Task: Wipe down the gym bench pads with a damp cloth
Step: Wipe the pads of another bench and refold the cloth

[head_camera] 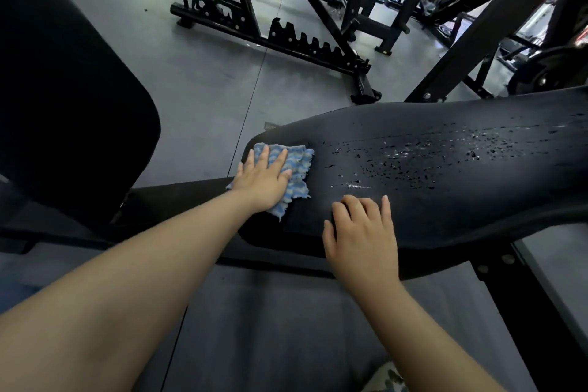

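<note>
Head view: gym floor, centre frame.
Left hand [265,180]: pressing flat, fingers straight, on blue cloth [294,169].
Cloth: lying at bench pad [445,188] left end.
Right hand [361,232]: resting, fingers loosely curled, gripping nothing, on pad's near edge.
Pad: droplets beading toward right.

cloth [294,169] partly under left hand [265,183], bench pad [445,188] cut by right edge

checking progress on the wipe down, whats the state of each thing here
cloth: spread flat on the pad's left end
bench pad: droplets over its middle and right, unwiped
left hand: flat, pressing the cloth
right hand: fingers bent, resting on the pad's near edge, holding nothing
</note>
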A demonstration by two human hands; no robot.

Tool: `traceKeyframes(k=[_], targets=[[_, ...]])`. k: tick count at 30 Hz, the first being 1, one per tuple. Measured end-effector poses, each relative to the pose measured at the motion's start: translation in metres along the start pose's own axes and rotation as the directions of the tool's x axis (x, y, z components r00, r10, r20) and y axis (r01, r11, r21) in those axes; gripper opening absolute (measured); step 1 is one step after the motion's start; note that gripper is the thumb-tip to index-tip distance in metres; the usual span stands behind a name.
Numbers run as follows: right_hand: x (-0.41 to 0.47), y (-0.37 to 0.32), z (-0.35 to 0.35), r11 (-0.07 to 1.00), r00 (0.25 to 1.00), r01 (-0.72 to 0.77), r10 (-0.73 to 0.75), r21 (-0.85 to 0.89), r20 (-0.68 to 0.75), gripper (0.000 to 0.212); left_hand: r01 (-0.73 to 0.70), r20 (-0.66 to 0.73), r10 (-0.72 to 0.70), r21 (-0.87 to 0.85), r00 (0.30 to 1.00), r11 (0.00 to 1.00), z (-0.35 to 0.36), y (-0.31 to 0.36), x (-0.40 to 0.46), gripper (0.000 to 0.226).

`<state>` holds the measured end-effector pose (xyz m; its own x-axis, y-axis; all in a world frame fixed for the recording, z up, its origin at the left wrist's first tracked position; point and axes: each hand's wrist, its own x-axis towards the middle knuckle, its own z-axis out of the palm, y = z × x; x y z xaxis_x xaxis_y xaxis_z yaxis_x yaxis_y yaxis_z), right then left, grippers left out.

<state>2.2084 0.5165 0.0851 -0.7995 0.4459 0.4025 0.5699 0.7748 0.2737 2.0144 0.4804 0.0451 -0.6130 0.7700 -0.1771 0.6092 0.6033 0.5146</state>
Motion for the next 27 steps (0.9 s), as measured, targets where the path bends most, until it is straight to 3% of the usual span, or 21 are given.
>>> traceKeyframes(k=[12, 22, 27], targets=[[0.001, 0.003, 0.007, 1.000, 0.999, 0.024, -0.024, 0.001, -0.040, 0.039, -0.009, 0.019, 0.009, 0.007, 1.000, 1.000, -0.025, -0.003, 0.101, 0.055], [0.002, 0.003, -0.003, 0.989, 1.000, -0.015, 0.016, 0.145, -0.008, 0.034, -0.171, 0.066, 0.167, 0.059, 0.984, 0.983, -0.007, 0.004, 0.008, 0.054], [0.005, 0.005, -0.012, 0.919, 0.990, -0.083, 0.120, 0.386, -0.072, 0.037, -0.198, 0.093, 0.190, 0.083, 0.977, 0.977, 0.004, 0.018, -0.045, 0.056]])
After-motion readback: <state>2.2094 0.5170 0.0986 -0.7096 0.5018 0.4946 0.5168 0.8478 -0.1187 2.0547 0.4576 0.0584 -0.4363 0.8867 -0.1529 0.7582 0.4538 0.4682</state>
